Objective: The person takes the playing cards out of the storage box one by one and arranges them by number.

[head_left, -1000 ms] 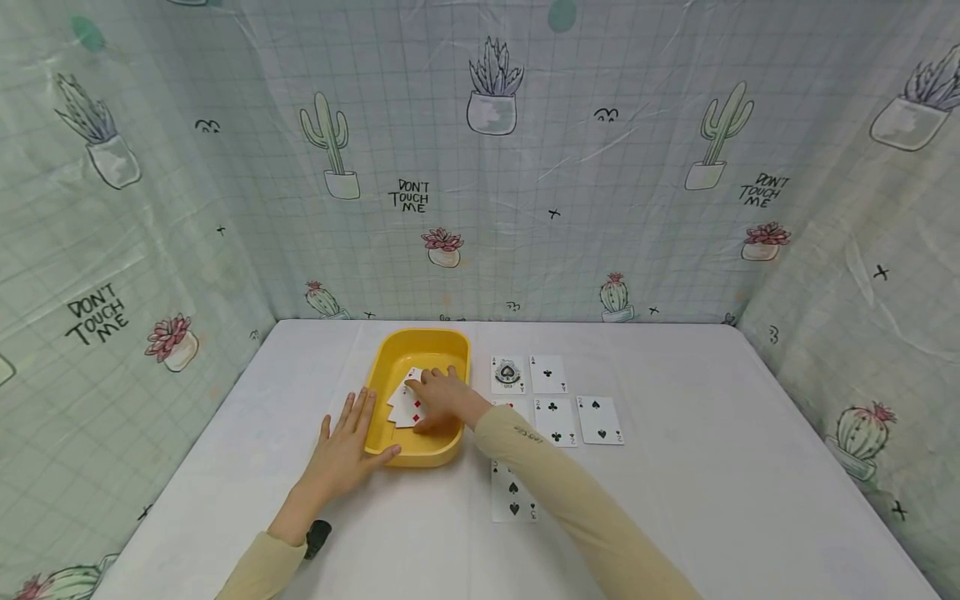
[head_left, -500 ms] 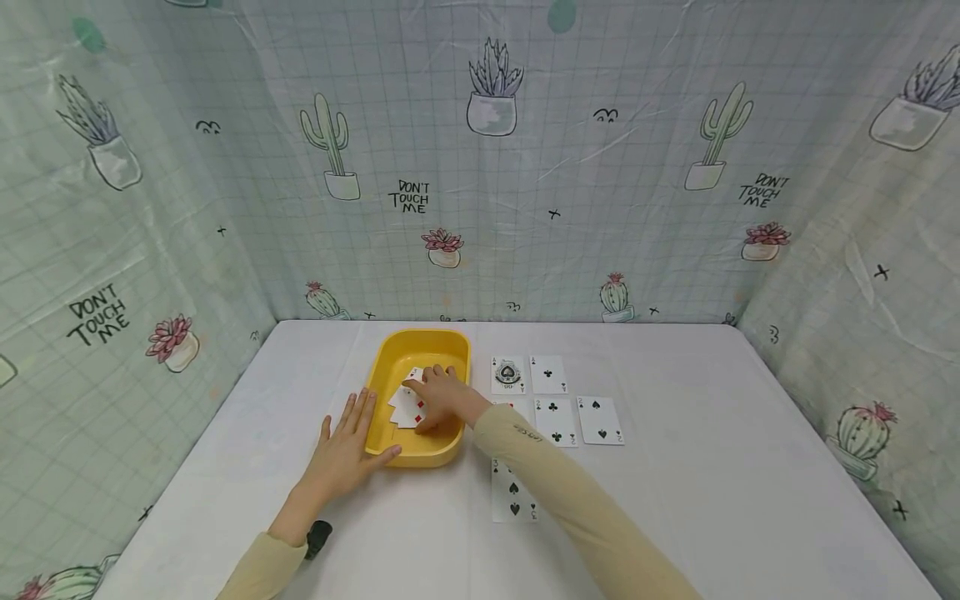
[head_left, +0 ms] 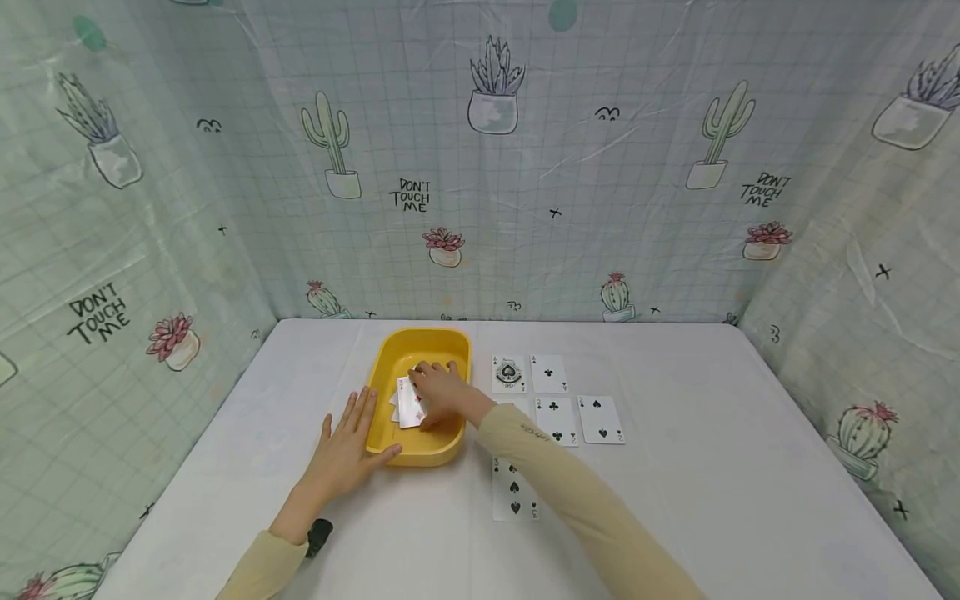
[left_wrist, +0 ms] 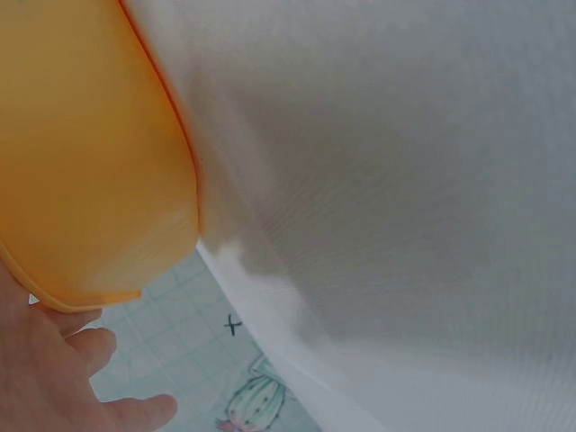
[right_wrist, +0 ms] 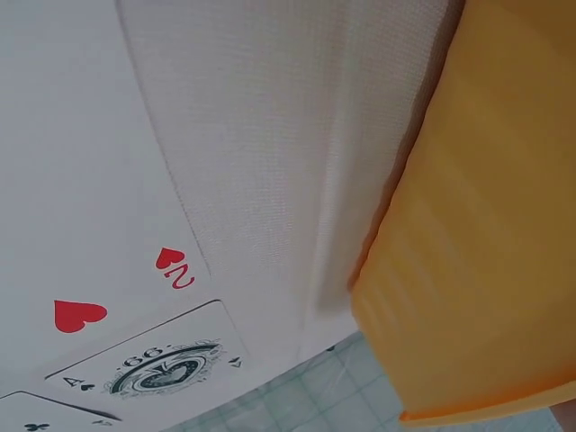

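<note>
Right hand (head_left: 441,393) grips card (head_left: 408,404) near left hand (head_left: 342,450).

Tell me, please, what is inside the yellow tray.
Inside the yellow tray are white playing cards, the uppermost with red marks, edges of others beneath. The right hand partly covers them, so their number and hidden faces cannot be seen.

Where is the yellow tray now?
In the head view, the yellow tray sits just left of centre, left of the laid-out cards; the left hand touches it and the right hand is inside.
</note>
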`<move>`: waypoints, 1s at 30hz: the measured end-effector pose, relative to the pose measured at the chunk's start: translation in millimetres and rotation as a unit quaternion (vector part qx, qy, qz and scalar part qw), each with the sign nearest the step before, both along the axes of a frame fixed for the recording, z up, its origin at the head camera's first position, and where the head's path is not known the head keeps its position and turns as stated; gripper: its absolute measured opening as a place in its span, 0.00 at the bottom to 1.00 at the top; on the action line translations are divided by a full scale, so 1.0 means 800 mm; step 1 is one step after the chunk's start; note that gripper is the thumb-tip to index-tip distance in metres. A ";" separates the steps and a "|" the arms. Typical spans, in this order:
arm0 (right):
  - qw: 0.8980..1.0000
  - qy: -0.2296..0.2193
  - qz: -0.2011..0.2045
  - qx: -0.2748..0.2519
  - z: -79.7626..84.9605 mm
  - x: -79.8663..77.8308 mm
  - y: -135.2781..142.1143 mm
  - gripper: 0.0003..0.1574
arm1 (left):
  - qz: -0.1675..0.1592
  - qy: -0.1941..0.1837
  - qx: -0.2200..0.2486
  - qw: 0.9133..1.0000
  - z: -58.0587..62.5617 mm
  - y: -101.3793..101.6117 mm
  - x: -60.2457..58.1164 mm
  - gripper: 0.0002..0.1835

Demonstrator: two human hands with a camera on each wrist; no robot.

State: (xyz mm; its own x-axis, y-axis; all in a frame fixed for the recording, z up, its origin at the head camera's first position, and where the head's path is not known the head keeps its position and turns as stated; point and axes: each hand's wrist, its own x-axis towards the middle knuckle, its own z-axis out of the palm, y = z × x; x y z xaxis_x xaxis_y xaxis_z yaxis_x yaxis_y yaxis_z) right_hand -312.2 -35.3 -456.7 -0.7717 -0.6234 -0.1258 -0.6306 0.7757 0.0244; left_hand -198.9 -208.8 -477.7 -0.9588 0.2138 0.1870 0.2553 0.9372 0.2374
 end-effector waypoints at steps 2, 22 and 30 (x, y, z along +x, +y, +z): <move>1.000 0.009 0.004 -0.003 0.002 0.001 0.002 0.60 | 0.000 -0.001 0.000 1.000 0.000 0.000 -0.001 0.52; 0.996 0.062 0.006 -0.060 0.033 0.016 0.032 0.65 | 0.001 -0.011 0.007 1.000 0.002 0.001 0.003 0.52; 0.992 0.087 0.017 -0.092 0.048 0.024 0.054 0.60 | 0.001 -0.008 0.002 1.000 0.002 0.001 0.001 0.52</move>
State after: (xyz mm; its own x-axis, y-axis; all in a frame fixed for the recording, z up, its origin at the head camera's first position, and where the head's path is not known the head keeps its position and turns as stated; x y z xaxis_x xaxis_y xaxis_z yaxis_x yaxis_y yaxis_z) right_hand -293.4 8.2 -418.3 -0.7502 -0.6490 0.1264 -0.6547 0.7559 -0.0045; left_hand -197.8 -207.7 -476.2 -0.9618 0.2119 0.1731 0.2505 0.9364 0.2457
